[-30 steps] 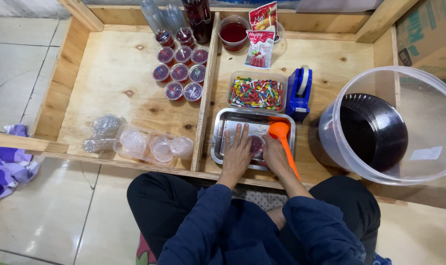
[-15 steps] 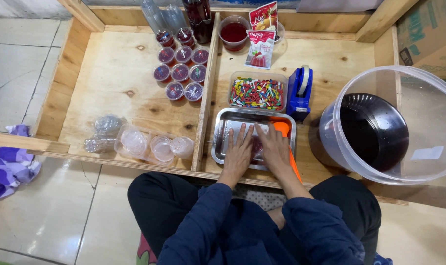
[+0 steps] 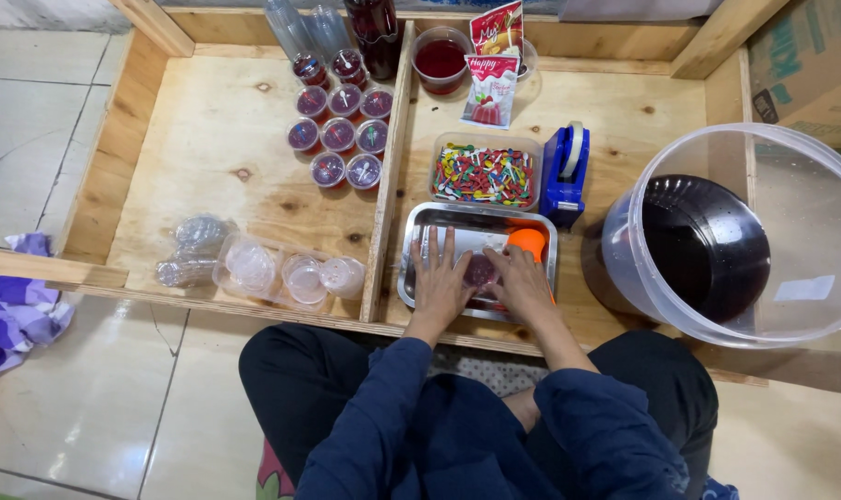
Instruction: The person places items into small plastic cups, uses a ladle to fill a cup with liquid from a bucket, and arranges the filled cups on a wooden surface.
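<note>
Overhead, from the head camera, both hands lay inside the metal tray (image 3: 420, 243) at the near edge of the wooden frame's right compartment; the left hand (image 3: 441, 278) rested flat with fingers spread, the right hand (image 3: 522, 282) likewise open and flat; between them sat a small cup of dark red jelly (image 3: 480, 270), touched by both. An orange scoop (image 3: 529, 242) lay in the tray's far right corner, just beyond the right hand; behind the tray stood a clear box of coloured sprinkles (image 3: 485, 173) beside a blue tape dispenser (image 3: 565, 174); sealed cups (image 3: 339, 135) clustered in the left compartment.
</note>
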